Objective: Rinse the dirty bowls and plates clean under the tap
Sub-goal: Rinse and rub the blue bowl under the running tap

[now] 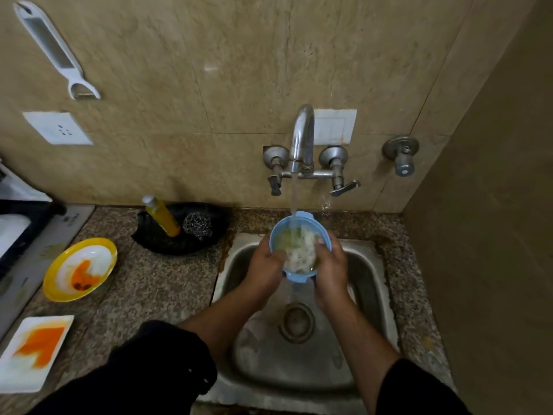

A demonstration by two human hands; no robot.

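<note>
Blue bowl (pixel 278 232) under tap (pixel 302 130), between left grip (pixel 264 265) and right grip (pixel 330 266), both curled round its sides

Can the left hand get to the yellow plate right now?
Probably yes, once freed: the left hand grips the blue bowl over the sink, but bare counter lies between it and the yellow plate.

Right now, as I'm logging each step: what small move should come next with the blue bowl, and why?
Probably tip the blue bowl toward the sink to empty the foamy water: left hand and right hand grip it under the running tap, and it looks full, spilling over.
</note>
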